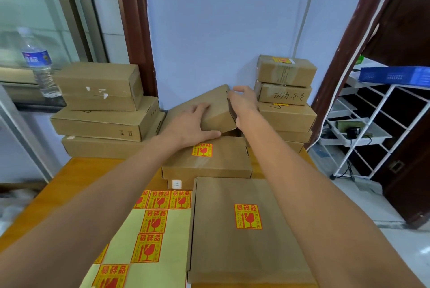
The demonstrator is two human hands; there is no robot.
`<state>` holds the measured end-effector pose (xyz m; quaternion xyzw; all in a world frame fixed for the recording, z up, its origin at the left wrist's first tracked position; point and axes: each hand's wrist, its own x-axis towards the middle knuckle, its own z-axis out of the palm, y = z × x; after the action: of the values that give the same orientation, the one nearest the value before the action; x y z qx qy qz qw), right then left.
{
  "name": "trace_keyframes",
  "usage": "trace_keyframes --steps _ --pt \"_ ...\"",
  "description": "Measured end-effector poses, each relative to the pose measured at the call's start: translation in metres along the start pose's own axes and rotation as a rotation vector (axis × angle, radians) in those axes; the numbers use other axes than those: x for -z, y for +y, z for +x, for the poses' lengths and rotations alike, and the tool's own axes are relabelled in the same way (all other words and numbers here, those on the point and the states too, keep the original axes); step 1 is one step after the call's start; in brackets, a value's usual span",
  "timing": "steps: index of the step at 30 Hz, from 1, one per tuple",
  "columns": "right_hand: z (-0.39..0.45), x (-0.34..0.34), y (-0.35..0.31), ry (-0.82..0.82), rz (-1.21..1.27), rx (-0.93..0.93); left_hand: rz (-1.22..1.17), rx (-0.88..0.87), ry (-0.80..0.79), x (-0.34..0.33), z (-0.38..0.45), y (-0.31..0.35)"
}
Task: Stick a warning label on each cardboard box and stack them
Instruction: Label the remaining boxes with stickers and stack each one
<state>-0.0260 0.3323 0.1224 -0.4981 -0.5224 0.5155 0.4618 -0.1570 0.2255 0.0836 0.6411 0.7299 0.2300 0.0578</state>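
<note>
Plain brown box point(209, 106) tilted (unlabelled top) above labelled box point(207, 159); another labelled box point(244, 229) nearest; label sheet point(149, 236) alongside.

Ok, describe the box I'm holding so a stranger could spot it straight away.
Look at the blue wall behind the wooden table, between the two box stacks. The held box is the small one there, gripped by the left hand and the right hand. Unlike its neighbours, it sits tilted and shows no red-and-yellow label.
</note>
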Motion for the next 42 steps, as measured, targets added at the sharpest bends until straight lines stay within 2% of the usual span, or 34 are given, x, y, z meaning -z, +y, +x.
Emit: trace_keyframes --steps 7,10,14,16,20,23,25,29,35,38,42 --pt "-0.014 0.002 -0.001 -0.05 -0.175 0.075 0.018 -0.014 0.035 -0.005 0.001 -0.003" --pt "-0.02 0.0 -0.013 0.011 -0.208 0.146 -0.035 -0.017 0.034 0.004 -0.006 0.0" --pt "-0.034 0.004 -0.043 0.059 -0.307 0.284 -0.037 -0.05 0.111 0.028 -0.022 0.006" --pt "-0.045 0.013 -0.061 0.055 -0.338 0.334 -0.117 -0.025 0.173 0.046 -0.029 0.011" --pt "-0.081 0.04 -0.095 0.04 -0.144 0.364 -0.302 0.089 0.338 0.077 -0.046 0.021" --pt "-0.113 0.07 -0.113 -0.011 0.064 0.292 -0.609 0.226 0.433 0.102 -0.067 0.042" --pt "-0.134 0.095 -0.115 -0.056 0.129 0.227 -0.771 0.296 0.442 0.114 -0.083 0.053" --pt "-0.182 0.153 -0.084 -0.074 0.196 0.13 -0.883 0.318 0.389 0.108 -0.141 0.083" --pt "-0.235 0.224 0.007 -0.055 0.138 -0.012 -0.988 0.239 0.311 0.047 -0.246 0.122" --pt "-0.251 0.237 0.039 -0.081 0.072 -0.031 -0.918 0.24 0.251 0.022 -0.272 0.127" --pt "-0.265 0.233 0.058 -0.117 -0.064 -0.052 -0.634 0.28 0.207 -0.007 -0.29 0.124"
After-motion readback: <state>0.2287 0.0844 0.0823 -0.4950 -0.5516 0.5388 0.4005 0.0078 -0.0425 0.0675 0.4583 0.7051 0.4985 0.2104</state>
